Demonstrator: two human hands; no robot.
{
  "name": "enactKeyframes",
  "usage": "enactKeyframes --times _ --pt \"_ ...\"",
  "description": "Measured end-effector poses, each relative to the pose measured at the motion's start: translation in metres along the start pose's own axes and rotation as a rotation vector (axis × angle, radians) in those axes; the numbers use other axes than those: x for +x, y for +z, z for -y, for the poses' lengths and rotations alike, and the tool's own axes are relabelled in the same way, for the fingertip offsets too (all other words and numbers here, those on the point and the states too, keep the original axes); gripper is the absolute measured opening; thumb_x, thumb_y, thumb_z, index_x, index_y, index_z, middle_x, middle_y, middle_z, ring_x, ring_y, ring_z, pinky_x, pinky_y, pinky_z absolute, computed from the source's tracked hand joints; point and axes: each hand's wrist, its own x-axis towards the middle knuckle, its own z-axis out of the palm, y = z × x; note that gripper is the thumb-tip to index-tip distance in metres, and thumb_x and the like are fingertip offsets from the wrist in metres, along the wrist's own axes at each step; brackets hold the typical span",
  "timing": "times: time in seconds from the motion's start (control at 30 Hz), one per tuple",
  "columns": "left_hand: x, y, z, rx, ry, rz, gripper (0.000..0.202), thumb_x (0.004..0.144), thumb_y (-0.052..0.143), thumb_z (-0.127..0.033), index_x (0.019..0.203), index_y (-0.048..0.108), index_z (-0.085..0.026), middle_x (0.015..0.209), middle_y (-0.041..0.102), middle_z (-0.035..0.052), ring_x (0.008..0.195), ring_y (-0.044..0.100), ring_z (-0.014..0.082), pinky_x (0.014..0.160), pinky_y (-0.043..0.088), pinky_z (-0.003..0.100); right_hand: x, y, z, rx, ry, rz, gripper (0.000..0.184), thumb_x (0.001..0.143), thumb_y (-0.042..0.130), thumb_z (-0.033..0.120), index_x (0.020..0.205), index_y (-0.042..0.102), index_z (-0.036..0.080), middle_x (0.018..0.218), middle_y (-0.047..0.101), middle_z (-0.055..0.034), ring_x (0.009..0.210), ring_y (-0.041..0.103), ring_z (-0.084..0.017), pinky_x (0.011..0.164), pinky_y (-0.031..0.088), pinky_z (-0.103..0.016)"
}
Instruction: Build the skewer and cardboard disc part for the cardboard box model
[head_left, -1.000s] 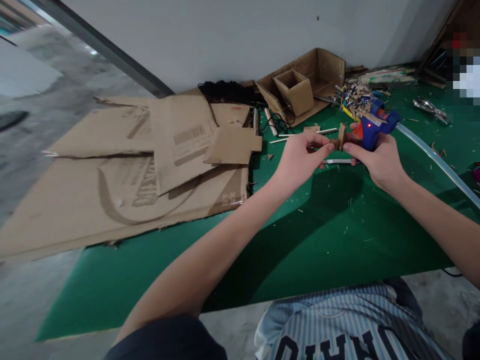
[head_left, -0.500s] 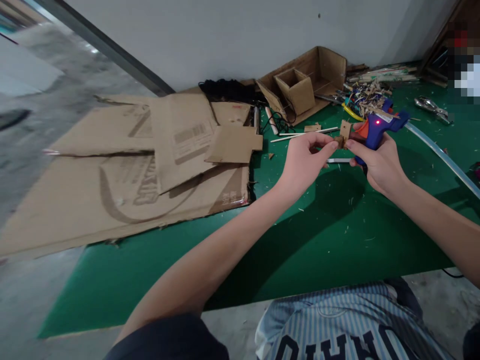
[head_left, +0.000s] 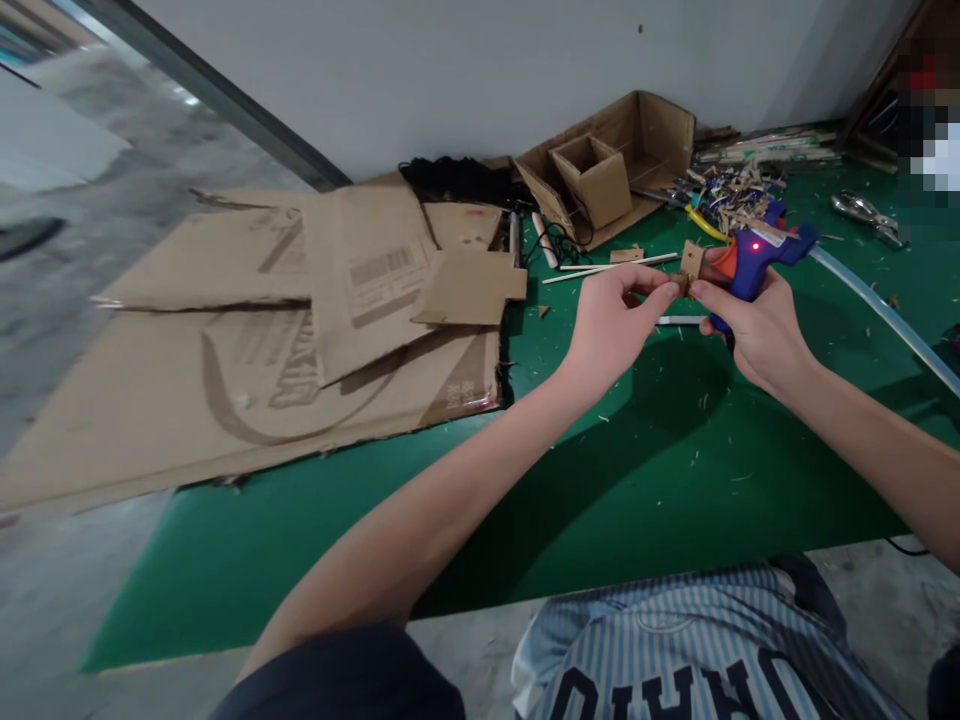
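Note:
My left hand (head_left: 616, 318) is closed, thumb and finger pinching the near end of a small cardboard piece (head_left: 692, 259) that has little holes in it. On its other side my right hand (head_left: 772, 325) is wrapped round a blue glue gun (head_left: 750, 262) with an orange trigger and a lit red light. The right thumb also presses against the cardboard piece. A long clear glue stick (head_left: 885, 306) trails from the back of the gun. Below the fingers a narrow pale strip (head_left: 681, 321) sticks out; its other end is hidden by the right hand.
Large flattened cardboard sheets (head_left: 262, 370) cover the left of the green table (head_left: 315, 560). Toward the wall stand a cut-open cardboard box (head_left: 664, 140), a pile of scraps (head_left: 739, 200) and thin sticks (head_left: 600, 268). Metal pliers-like tool (head_left: 866, 215) lies at the right.
Almost nothing differs. Both hands keep the same hold on the cardboard piece and the glue gun; the view has shifted very slightly.

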Motion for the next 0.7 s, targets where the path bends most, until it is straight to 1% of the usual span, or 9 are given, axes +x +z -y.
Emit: enactKeyframes --times 0.13,0.3,0.47,0.57,0.7 --pt "0.000 0.000 0.002 0.087 0.057 -0.015 0.013 0.091 0.068 -0.014 0.079 0.070 -0.017 0.081 0.074 0.0016 0.066 0.057 0.0101 0.061 0.046 0.024 -0.001 0.001 0.000 0.003 -0.017 -0.013 0.051 0.064 0.093 0.037 0.104 0.063 0.025 0.103 0.073 -0.0049 0.086 0.071 -0.021 0.050 0.054 -0.029" --pt "-0.001 0.000 0.008 0.194 0.155 -0.034 0.010 0.092 0.068 -0.012 0.085 0.069 -0.018 0.084 0.074 0.0006 0.063 0.055 0.0094 0.060 0.046 0.024 -0.001 0.001 -0.002 -0.015 -0.038 -0.010 0.050 0.066 0.092 0.038 0.105 0.064 0.025 0.101 0.071 -0.0044 0.081 0.070 -0.019 0.051 0.055 -0.030" --pt "-0.005 -0.001 0.010 0.336 0.308 -0.068 0.012 0.094 0.065 -0.009 0.091 0.069 -0.020 0.091 0.075 0.0014 0.071 0.061 0.0111 0.068 0.050 0.025 0.000 0.000 -0.002 -0.031 -0.068 -0.009 0.050 0.065 0.093 0.039 0.105 0.065 0.026 0.099 0.071 -0.0039 0.076 0.068 -0.018 0.051 0.056 -0.032" --pt "-0.005 -0.002 0.011 0.378 0.374 -0.071 0.014 0.094 0.065 -0.007 0.091 0.068 -0.020 0.092 0.075 0.0017 0.074 0.063 0.0118 0.070 0.052 0.025 -0.001 0.001 -0.002 -0.036 -0.069 -0.012 0.051 0.063 0.093 0.040 0.104 0.066 0.026 0.099 0.072 -0.0037 0.077 0.069 -0.019 0.051 0.057 -0.031" --pt "-0.003 -0.004 0.014 0.400 0.402 -0.065 0.014 0.094 0.065 -0.007 0.091 0.067 -0.020 0.092 0.074 0.0012 0.073 0.063 0.0114 0.069 0.053 0.025 -0.001 0.000 -0.003 -0.051 -0.070 -0.004 0.055 0.063 0.093 0.044 0.107 0.065 0.026 0.101 0.073 -0.0044 0.081 0.071 -0.021 0.053 0.059 -0.033"
